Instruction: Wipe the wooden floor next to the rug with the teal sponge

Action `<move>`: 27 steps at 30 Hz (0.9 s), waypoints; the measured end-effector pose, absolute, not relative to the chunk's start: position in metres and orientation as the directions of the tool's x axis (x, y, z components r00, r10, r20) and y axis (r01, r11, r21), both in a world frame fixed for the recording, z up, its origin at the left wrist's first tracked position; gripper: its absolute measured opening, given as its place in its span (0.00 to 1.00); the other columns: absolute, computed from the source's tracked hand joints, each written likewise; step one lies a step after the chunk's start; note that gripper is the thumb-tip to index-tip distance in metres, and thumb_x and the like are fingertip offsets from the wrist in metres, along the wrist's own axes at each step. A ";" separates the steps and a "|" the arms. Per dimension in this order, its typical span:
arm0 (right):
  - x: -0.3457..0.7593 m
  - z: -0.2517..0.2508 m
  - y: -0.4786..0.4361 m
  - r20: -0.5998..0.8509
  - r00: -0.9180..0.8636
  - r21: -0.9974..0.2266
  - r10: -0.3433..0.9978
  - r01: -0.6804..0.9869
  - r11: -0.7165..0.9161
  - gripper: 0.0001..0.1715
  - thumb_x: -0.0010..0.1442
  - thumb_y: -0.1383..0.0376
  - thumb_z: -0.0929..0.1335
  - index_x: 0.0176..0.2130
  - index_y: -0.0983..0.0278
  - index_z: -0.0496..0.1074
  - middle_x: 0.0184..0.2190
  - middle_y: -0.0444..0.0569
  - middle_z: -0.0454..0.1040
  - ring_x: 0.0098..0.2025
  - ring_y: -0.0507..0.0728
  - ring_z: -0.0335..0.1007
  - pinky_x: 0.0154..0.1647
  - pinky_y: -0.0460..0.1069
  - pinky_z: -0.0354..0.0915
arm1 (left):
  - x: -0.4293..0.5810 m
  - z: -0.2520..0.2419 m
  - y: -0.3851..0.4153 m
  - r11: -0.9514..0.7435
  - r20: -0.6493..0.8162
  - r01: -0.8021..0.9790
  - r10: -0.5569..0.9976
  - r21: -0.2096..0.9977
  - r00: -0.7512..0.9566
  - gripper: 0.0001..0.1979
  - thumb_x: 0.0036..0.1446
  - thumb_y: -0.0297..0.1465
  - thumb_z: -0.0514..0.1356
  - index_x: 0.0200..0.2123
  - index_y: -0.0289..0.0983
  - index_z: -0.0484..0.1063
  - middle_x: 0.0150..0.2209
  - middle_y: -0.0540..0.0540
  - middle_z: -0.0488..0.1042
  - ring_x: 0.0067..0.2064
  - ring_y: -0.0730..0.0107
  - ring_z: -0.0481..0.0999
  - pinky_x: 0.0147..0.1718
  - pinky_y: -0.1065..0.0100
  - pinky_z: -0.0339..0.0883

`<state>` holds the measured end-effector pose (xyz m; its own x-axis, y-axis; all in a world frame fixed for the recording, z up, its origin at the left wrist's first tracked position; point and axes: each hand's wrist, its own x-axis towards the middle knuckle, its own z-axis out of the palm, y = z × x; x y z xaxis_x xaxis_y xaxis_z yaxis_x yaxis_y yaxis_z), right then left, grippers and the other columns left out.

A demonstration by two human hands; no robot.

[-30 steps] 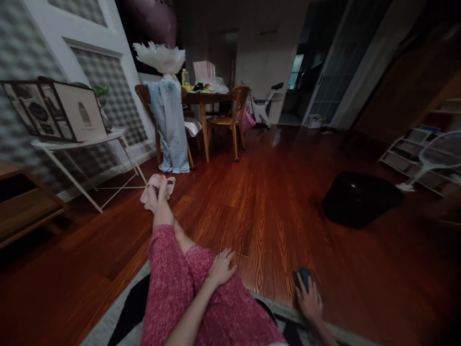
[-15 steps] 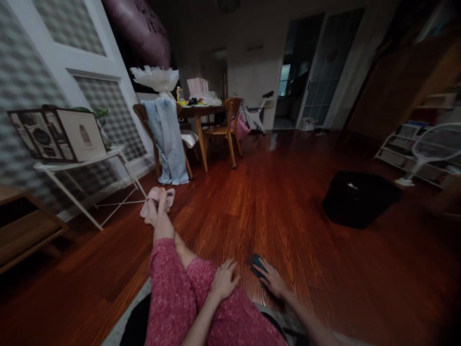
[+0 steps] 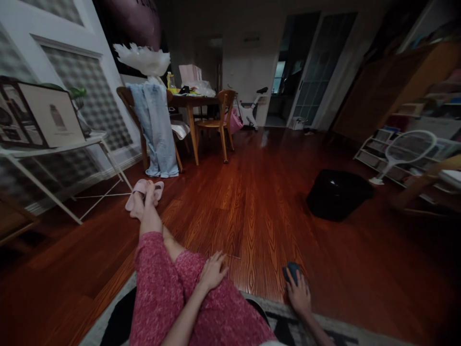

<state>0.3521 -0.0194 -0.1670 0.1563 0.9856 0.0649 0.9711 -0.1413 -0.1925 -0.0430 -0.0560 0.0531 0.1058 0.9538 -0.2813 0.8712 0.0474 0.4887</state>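
My left hand [image 3: 214, 271] rests flat on the thigh of my pink-red trousers [image 3: 190, 298], holding nothing, its fingers slightly apart. On the wooden floor [image 3: 259, 230] to the right, my right hand [image 3: 299, 294] holds a small dark blue-grey cloth [image 3: 292, 272] under its fingertips. The cloth looks bunched or folded, and part of it is covered by the fingers. It lies just beyond the edge of a grey and black rug [image 3: 284, 317].
A black bin-like container [image 3: 338, 194] stands on the floor ahead to the right, near a white racket-shaped object [image 3: 410, 148]. Jeans [image 3: 154, 129] hang over a chair by the dining table [image 3: 190, 102]. A white side table [image 3: 54, 146] stands at left.
My right hand has slid to the right across the floor with the cloth under it. My left hand stays on my thigh. The view has turned a little to the right.
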 end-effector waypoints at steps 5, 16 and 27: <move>0.236 -0.138 -0.013 -0.023 -0.301 -0.303 0.953 0.911 0.281 0.32 0.68 0.53 0.54 0.68 0.47 0.59 0.72 0.46 0.52 0.74 0.63 0.43 0.70 0.66 0.47 | -0.043 0.053 -0.057 0.053 -0.267 0.870 0.959 0.490 0.092 0.33 0.61 0.40 0.49 0.68 0.38 0.59 0.72 0.45 0.54 0.72 0.61 0.52 0.69 0.58 0.48; 0.259 -0.117 0.052 -0.044 -0.421 -0.360 0.906 0.853 0.379 0.32 0.67 0.53 0.56 0.67 0.50 0.61 0.72 0.46 0.55 0.73 0.62 0.47 0.70 0.64 0.50 | -0.042 0.054 -0.056 0.069 -0.286 0.879 0.955 0.472 0.079 0.33 0.61 0.40 0.49 0.68 0.38 0.59 0.72 0.45 0.54 0.72 0.61 0.52 0.69 0.58 0.47; 0.391 -0.160 -0.027 0.090 0.384 -0.303 0.919 0.889 -0.342 0.39 0.65 0.52 0.48 0.72 0.54 0.49 0.71 0.58 0.52 0.72 0.72 0.46 0.64 0.75 0.50 | -0.043 0.054 -0.057 0.046 -0.286 0.877 0.952 0.479 0.106 0.32 0.63 0.40 0.49 0.68 0.38 0.59 0.72 0.44 0.53 0.72 0.59 0.51 0.69 0.57 0.47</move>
<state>0.3907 -0.0268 -0.1603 0.3839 0.9189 0.0903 0.8895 -0.3418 -0.3034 -0.0425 -0.0566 0.0537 0.1062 0.9523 -0.2860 0.8766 0.0461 0.4791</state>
